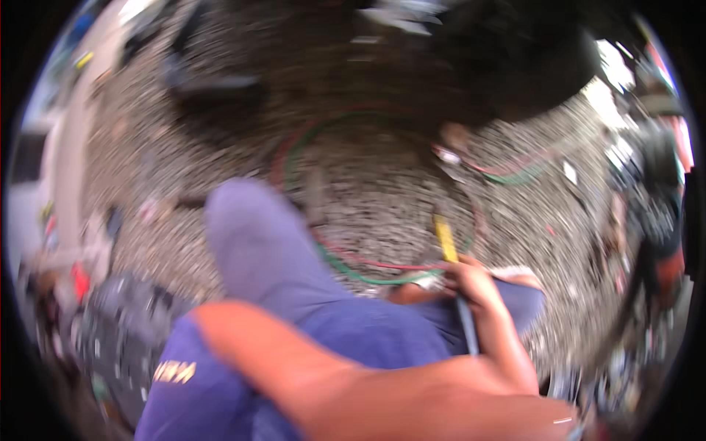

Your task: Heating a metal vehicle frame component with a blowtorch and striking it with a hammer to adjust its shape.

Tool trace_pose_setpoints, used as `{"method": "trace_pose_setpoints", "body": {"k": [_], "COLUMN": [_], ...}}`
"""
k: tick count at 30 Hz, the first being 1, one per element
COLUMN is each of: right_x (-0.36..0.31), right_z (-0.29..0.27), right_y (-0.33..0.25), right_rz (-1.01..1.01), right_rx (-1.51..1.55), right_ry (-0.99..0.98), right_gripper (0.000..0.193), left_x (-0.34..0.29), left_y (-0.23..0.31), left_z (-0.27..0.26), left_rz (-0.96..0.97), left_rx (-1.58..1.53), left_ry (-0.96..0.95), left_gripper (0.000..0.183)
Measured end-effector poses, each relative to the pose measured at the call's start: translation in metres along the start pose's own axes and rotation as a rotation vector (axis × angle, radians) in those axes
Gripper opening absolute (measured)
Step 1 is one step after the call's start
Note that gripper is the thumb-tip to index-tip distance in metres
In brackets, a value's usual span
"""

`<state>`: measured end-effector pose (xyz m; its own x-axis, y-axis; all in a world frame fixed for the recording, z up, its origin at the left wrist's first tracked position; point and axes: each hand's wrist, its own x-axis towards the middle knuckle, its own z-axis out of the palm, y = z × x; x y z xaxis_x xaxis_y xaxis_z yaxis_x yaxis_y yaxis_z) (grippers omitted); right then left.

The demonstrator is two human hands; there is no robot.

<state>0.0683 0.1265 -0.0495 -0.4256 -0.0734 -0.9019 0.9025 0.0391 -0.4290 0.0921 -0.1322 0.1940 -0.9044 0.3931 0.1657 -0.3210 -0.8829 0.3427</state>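
Gripping a pencil-like tool [454,273], my right hand [478,290] sits closed around its middle, just past my bent knee. The tool has a yellow front part and a darker grey back part. Its long axis runs nearly up and down in the picture, leaning a little to the left at the top: the yellow end points away from me toward the gravel ground [368,184], and the grey end points back down along my wrist. The whole view is blurred, so I cannot tell what kind of tip it has.

Under my right hand another hand [412,292] shows only as a brown strip beside something small and white; I take it for my left hand, but I cannot tell whether it is open or closed, or what it touches.

My leg in blue trousers [272,257] rises in the middle of the view, and my right forearm [353,382] crosses the lower edge in front of it.

On the gravel beyond my hands, red and green wires [368,268] lie in loose loops, curving just behind the tool's yellow end. A dark bag [121,331] sits at my left, too blurred to show anything inside it.
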Motion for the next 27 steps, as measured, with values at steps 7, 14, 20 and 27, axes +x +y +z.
{"method": "trace_pose_setpoints", "body": {"k": [7,14,20,27], "right_x": [-0.003,-0.063,-0.151,-0.172], "right_z": [0.005,0.007,0.067,0.139], "right_y": [0.006,-0.043,-0.168,-0.3], "right_rz": [-0.081,-0.442,-0.816,-1.52], "right_rx": [-0.115,-0.539,-0.677,-0.621], "right_ry": [-0.042,0.05,0.303,0.525], "right_gripper": [0.027,0.026,0.067,0.072], "left_x": [0.03,0.085,0.075,0.071], "left_y": [0.027,0.07,0.053,0.032], "left_z": [-0.022,-0.095,-0.17,-0.196], "left_rz": [0.047,-0.687,-1.015,-0.884], "left_rx": [0.329,0.746,1.194,1.609], "left_ry": [-0.415,-0.943,-0.387,-0.391], "left_gripper": [0.023,0.042,0.046,0.055]}}
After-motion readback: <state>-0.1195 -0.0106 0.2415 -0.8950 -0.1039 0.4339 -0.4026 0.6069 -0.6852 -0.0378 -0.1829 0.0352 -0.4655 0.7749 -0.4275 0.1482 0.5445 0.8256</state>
